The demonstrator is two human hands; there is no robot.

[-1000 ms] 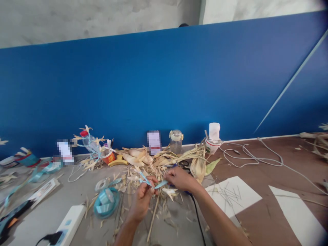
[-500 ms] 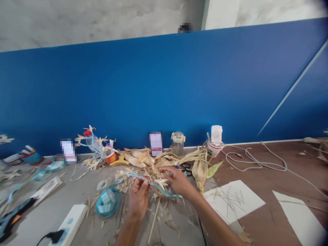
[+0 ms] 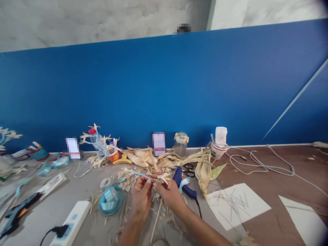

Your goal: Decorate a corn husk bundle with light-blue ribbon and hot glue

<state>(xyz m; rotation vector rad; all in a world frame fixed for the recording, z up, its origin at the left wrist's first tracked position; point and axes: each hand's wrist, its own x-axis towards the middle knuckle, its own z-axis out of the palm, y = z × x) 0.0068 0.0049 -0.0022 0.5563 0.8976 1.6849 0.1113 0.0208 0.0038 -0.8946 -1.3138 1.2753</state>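
Observation:
My left hand (image 3: 141, 193) is closed, its thumb and fingers pinching a thin stem wrapped in light blue ribbon (image 3: 139, 174). Beside it my right hand (image 3: 167, 195) pinches the same stem near its right end, the fingertips of both hands almost meeting. A pale husk flower (image 3: 163, 177) pokes out above the right fingers. From behind that hand a loose ribbon end (image 3: 183, 184) hangs across a blue glue gun (image 3: 189, 188). Left of my hands lies a roll of light blue ribbon (image 3: 110, 201). Behind them spreads a pile of dried corn husks (image 3: 140, 158).
Along the blue partition (image 3: 159, 85) stand a phone (image 3: 159, 143), a lidded jar (image 3: 181, 145) and a paper cup (image 3: 218, 151). Black scissors (image 3: 189, 170) lie near the glue gun. A power strip (image 3: 74, 222) sits at front left. Thin wires lie on white paper (image 3: 246, 201) at right.
My right hand has come down and left to the stem, its spread fingers now pinching beside the left hand. The ribbon tail has swung right, and the glue gun shows. The view has shifted slightly.

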